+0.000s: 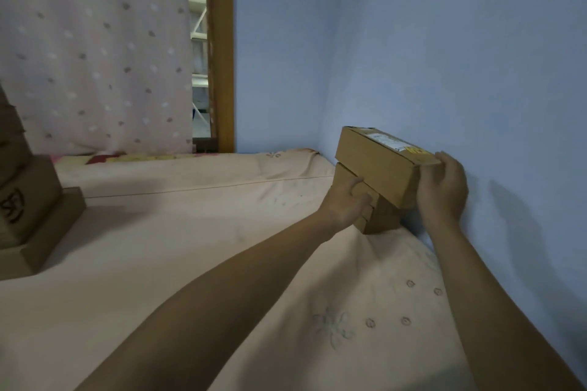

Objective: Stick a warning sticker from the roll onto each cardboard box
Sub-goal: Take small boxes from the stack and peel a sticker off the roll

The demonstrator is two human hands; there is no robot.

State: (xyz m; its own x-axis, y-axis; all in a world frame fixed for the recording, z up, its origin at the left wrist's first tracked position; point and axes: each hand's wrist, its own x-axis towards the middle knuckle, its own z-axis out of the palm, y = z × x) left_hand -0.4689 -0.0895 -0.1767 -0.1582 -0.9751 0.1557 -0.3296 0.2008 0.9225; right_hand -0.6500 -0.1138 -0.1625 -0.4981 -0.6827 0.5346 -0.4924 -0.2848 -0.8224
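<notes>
L side: tall stack of cardboard boxes, partly cut off by frame edge, sitting on a wider flat box; black marking on one face. Well apart from the hands w/ open sheet between. Nothing lies between the person and the R-side boxes; only both forearms cross the bed diagonally.

R side: small pile vs. the wall. Top box is long & narrow, lying lengthwise along the wall, overhanging the lower boxes toward the camera. White shipping label on its top face, yellow warning sticker just beside it at the near end.

Right hand holds the near end of the top box, fingers curled over the top edge by the sticker, thumb on the end face. Left hand grips the long side of the lower boxes, fingers curled in; fingertips hidden.

Edges/room: pile's far side is at or v. near the wall, can't tell if touching. Bed corner just behind the pile. Wide free sheet to the L & in front.

Surface: bed w/ pale pink sheet, faint flower embroidery near the R forearm, wrinkled around the pile. Blue wall on the R & back. Wooden door frame behind, pink dotted curtain to its L, a slit of white shelving between them.
</notes>
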